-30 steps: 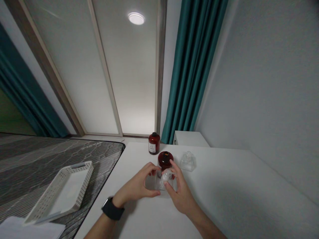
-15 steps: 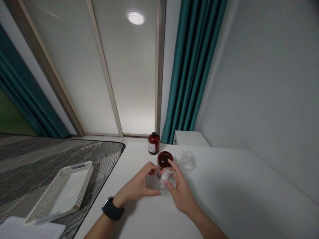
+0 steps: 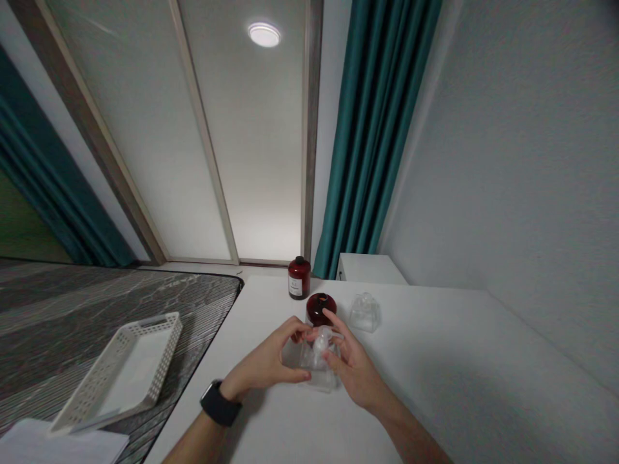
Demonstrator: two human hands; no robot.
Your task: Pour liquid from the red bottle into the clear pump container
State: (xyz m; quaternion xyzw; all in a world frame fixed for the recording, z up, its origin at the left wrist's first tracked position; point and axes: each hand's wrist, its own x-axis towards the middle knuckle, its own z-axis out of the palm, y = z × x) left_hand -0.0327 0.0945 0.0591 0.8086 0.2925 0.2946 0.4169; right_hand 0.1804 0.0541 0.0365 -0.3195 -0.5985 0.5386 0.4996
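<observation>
Both of my hands are closed round a clear glass bottle (image 3: pixel 316 368) on the white table (image 3: pixel 435 386). My left hand (image 3: pixel 268 361), with a black watch at the wrist, grips its left side. My right hand (image 3: pixel 351 367) pinches the small pale cap at the bottle's top. The bottle leans a little toward me. Just behind it stands a dark red bottle (image 3: pixel 319 308).
A second dark red bottle with a label (image 3: pixel 299 278) stands at the table's far edge. A clear glass bottle (image 3: pixel 365 312) sits to the right of the red ones. A white perforated tray (image 3: pixel 120 374) lies on the bed at left. Teal curtains hang behind.
The clear bottle has tipped and shifted slightly toward me. My right hand has turned over the cap, its fingers now further round it. My left hand has hardly moved.
</observation>
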